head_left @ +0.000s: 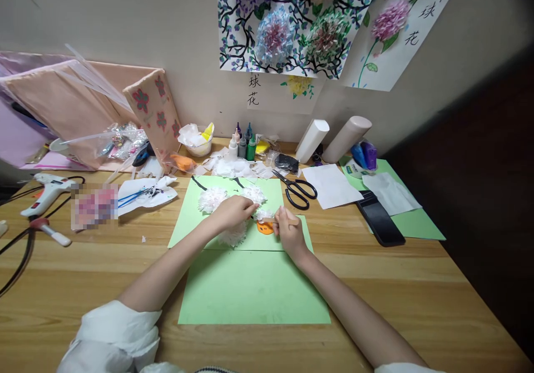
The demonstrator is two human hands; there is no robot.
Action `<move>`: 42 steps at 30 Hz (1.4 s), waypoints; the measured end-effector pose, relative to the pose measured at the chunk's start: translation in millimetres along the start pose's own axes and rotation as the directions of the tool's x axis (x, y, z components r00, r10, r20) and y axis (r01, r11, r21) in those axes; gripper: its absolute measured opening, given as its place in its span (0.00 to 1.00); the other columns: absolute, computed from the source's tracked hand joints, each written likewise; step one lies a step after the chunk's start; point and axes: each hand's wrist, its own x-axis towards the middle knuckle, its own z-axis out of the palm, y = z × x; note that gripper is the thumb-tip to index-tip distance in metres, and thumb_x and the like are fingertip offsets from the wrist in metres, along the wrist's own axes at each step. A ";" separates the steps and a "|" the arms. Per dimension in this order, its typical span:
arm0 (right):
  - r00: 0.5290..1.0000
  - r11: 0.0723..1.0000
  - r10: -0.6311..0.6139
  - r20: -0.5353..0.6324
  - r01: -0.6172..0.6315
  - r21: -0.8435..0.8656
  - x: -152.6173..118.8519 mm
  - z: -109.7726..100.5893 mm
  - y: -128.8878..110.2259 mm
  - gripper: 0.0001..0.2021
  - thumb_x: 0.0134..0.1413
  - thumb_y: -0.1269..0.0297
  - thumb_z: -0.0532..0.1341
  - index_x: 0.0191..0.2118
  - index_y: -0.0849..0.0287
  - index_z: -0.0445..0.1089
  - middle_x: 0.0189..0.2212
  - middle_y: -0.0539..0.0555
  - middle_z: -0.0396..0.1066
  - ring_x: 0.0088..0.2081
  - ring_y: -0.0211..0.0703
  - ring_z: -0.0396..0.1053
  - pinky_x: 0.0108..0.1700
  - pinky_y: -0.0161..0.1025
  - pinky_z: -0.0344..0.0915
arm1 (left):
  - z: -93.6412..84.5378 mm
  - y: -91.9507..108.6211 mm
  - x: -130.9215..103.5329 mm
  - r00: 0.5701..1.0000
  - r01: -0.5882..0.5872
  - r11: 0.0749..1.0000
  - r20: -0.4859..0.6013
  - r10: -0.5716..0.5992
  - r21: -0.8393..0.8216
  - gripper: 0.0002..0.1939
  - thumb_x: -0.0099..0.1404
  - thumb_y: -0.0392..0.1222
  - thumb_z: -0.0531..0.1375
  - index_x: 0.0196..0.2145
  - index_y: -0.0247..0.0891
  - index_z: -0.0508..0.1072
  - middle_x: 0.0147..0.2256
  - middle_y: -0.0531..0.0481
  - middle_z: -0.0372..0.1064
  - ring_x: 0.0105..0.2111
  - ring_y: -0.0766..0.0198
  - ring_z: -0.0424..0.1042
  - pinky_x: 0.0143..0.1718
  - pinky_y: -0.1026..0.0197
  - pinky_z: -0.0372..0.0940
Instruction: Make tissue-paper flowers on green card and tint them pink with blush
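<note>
Green paper sheets [254, 289] lie on the wooden table. On the upper one are fluffy white paper flowers [212, 199], short black strips and an orange piece [265, 227] with dark marks. My left hand [234, 211] is over the flowers, fingers closed together at the small white flower [264, 214]; what they hold is too small to name. My right hand [288, 231] is closed around a thin light-brown stick [293, 222], beside the orange piece and the small flower.
Black-handled scissors [297, 190], white paper [331, 186] and a black phone [380, 218] lie to the right. Small bottles [242, 146] and a bowl [198, 142] stand behind. A glue gun [49, 194] with cables is at the left.
</note>
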 end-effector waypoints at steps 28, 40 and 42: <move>0.944 0.730 0.315 -0.101 -0.173 0.662 3.0 -28.7 32.5 0.18 0.55 0.50 0.54 0.21 0.57 0.58 0.11 0.42 0.50 0.13 0.31 0.47 0.19 0.32 0.47 | -28.7 -42.7 47.5 0.946 0.102 0.989 -0.318 -0.064 0.104 0.16 0.60 0.43 0.53 0.44 0.35 0.70 0.58 0.38 0.54 0.56 0.44 0.53 0.54 0.46 0.51; 0.944 0.697 0.327 -0.048 -0.207 0.686 1.3 -27.8 30.3 0.20 0.53 0.48 0.56 0.21 0.59 0.62 0.12 0.44 0.53 0.14 0.28 0.48 0.19 0.31 0.45 | -32.8 -65.2 53.8 0.935 0.044 0.989 -0.354 0.008 0.138 0.25 0.60 0.44 0.55 0.54 0.33 0.61 0.57 0.39 0.56 0.57 0.49 0.52 0.56 0.48 0.50; 0.943 0.694 0.329 -0.051 -0.205 0.690 1.7 -27.7 30.1 0.19 0.52 0.49 0.57 0.21 0.59 0.62 0.13 0.44 0.54 0.14 0.28 0.49 0.19 0.31 0.46 | -40.1 -58.6 50.1 0.930 0.021 0.993 -0.368 0.025 0.120 0.24 0.61 0.44 0.54 0.53 0.32 0.62 0.55 0.39 0.59 0.56 0.52 0.55 0.56 0.51 0.51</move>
